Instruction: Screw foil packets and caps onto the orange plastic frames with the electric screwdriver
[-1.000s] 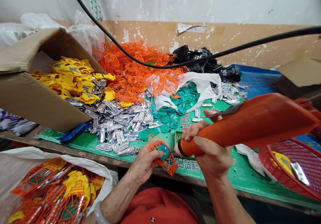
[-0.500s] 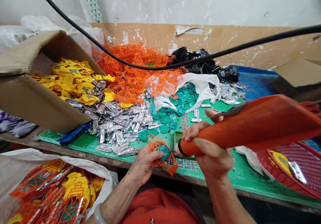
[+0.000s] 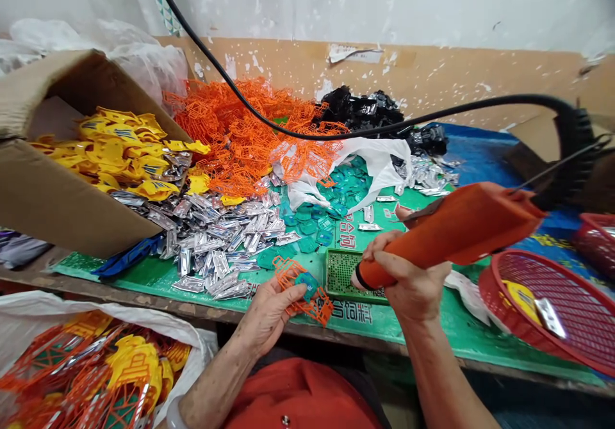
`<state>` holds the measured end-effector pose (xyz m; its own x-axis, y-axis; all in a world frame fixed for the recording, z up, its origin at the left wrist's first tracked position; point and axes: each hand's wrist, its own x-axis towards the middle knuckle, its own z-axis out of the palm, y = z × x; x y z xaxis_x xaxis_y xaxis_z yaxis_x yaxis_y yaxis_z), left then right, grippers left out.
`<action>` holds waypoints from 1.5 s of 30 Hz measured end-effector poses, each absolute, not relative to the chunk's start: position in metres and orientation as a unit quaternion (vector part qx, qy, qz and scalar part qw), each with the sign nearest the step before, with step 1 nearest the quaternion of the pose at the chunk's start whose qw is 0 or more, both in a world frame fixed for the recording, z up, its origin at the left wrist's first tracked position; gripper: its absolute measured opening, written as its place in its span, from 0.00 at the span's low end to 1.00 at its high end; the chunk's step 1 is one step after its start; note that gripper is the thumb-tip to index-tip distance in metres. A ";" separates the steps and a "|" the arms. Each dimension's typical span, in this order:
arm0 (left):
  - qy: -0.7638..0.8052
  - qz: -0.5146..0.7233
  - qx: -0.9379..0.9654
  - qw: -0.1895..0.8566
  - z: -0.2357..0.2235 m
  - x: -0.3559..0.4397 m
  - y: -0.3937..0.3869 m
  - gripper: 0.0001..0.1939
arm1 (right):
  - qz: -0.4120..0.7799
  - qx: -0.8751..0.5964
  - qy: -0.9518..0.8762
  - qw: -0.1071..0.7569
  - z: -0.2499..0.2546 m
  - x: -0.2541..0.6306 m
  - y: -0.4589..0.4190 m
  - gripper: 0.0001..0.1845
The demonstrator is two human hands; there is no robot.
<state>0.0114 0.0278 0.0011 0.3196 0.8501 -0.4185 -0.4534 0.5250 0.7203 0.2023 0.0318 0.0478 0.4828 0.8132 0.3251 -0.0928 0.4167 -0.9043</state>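
Pinched in my left hand (image 3: pixel 266 314) is an orange plastic lattice frame (image 3: pixel 287 269) with a translucent teal plastic piece (image 3: pixel 306 285) lying on it under the thumb. My right hand (image 3: pixel 416 282) is wrapped round an orange electric screwdriver (image 3: pixel 451 227), tilted with its nose down to the left. That nose is over a small green tray (image 3: pixel 336 259) dotted with holes or tiny parts; I cannot tell whether it touches. The tray sits on the green table cover (image 3: pixel 307 323), just right of the lattice frame. Silver metal-look plates (image 3: pixel 218 262) lie heaped beyond my left hand.
A cardboard box (image 3: pixel 72 205) spills yellow parts (image 3: pixel 125 141) at left. Orange lattices (image 3: pixel 240 128), teal pieces (image 3: pixel 353 182) and black parts (image 3: pixel 360 109) are piled behind. A red basket (image 3: pixel 552 275) stands right, a white sack (image 3: pixel 192 339) front left. A black cable (image 3: pixel 216 64) hangs across.
The screwdriver has moved right, away from the lattice frame, to over the green tray. My left hand still holds the frame and teal piece. The view has shifted slightly to the right.
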 end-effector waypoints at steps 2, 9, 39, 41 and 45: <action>0.402 0.420 0.245 0.776 0.001 0.012 0.028 0.22 | 0.300 -0.449 -0.413 0.733 0.045 0.203 0.032 0.07; 0.393 0.422 0.246 0.779 0.001 0.012 0.028 0.19 | 0.298 -0.462 -0.408 0.729 0.040 0.202 0.035 0.11; 0.397 0.415 0.230 0.786 -0.009 0.010 0.028 0.20 | 0.388 -0.324 -0.396 0.766 0.086 0.184 0.021 0.20; 0.389 0.413 0.232 0.790 -0.009 0.010 0.028 0.21 | 0.408 -0.304 -0.400 0.762 0.087 0.175 0.020 0.20; 0.385 0.410 0.231 0.794 -0.011 0.010 0.029 0.20 | 0.419 -0.310 -0.407 0.750 0.085 0.160 0.019 0.23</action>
<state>0.0097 0.0291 -0.0105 0.3671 0.8289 -0.4222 -0.4733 0.5572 0.6823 0.1598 0.0194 0.0854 0.3176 0.8813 0.3500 -0.3759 0.4559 -0.8067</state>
